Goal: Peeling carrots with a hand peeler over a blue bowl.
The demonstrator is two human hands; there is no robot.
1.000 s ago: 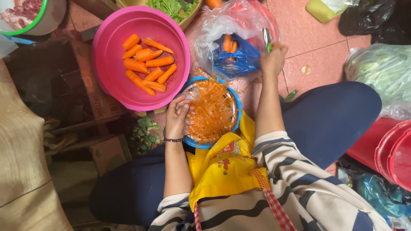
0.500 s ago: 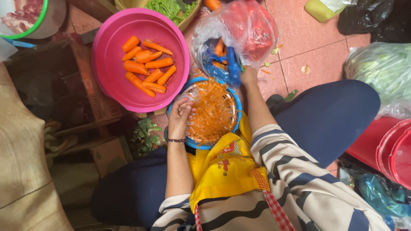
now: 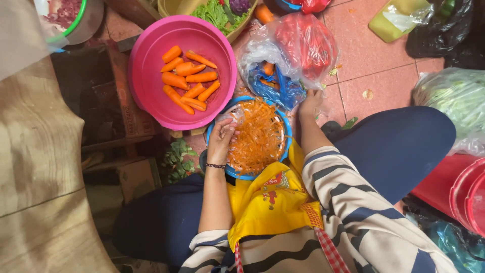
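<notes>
A blue bowl (image 3: 288, 132) heaped with orange carrot shavings sits on my lap over a yellow apron. My left hand (image 3: 222, 140) grips its left rim, with my fingers on a bit of clear plastic there. My right hand (image 3: 309, 103) is on the floor side of the bowl, touching the lower right edge of a blue plastic bag (image 3: 280, 88) holding a few carrots. Its fingers are curled under, and I cannot tell whether they hold anything. A pink basin (image 3: 151, 71) with several peeled carrots (image 3: 188, 80) stands to the left.
A clear bag of red produce (image 3: 305, 43) lies behind the blue bag. A basket of greens (image 3: 214, 12) stands at the top, a bag of green vegetables (image 3: 454, 101) at the right, and red tubs (image 3: 462, 192) at the lower right. A dark wooden crate (image 3: 96, 101) and brown sacking (image 3: 35, 167) are on the left.
My right hand reached up over the bags, dipped into the blue bag, then drew back to its lower right edge. My left hand stayed on the bowl's rim.
</notes>
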